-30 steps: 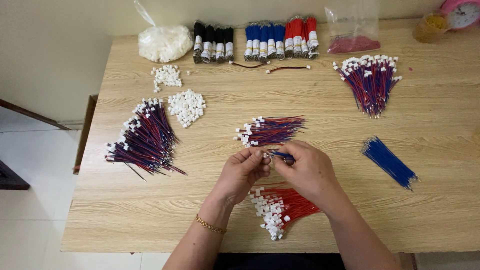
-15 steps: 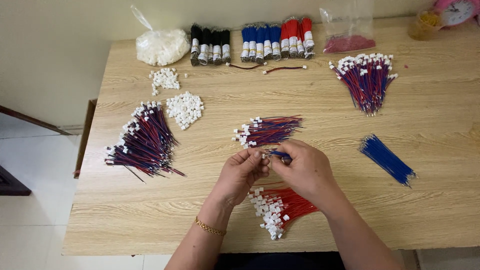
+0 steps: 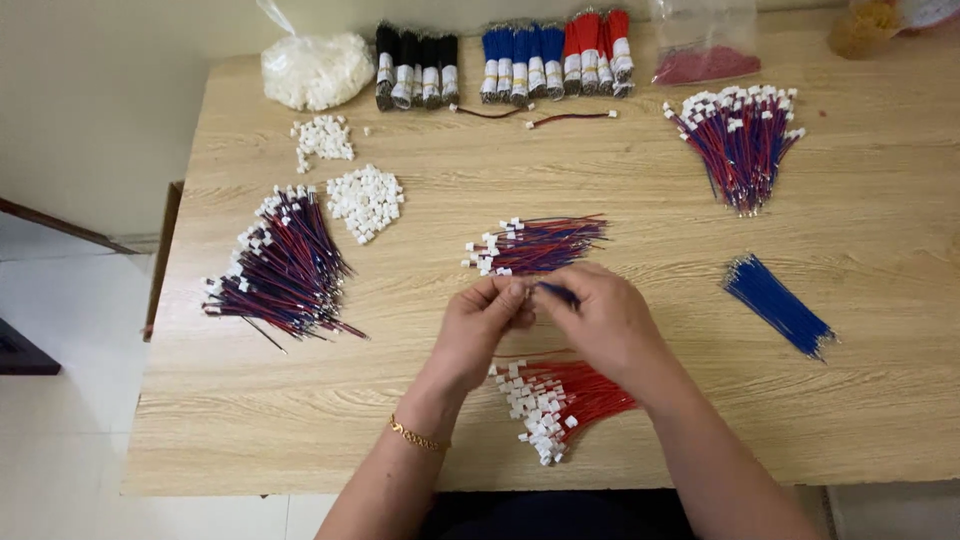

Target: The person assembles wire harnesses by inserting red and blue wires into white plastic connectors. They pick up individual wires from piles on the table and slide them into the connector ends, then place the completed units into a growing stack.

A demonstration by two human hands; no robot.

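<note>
Head view: left hand and right hand meet above the tabletop's near edge, fingers pinched shut on a blue wire between them. Red wires lie just below, a mixed bundle just beyond, loose blue wires toward the right edge.

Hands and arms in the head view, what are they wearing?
Both forearms are bare, with no sleeves showing. The left hand has a thin gold chain bracelet at its wrist. The right hand shows no gloves, rings or watch.
</note>
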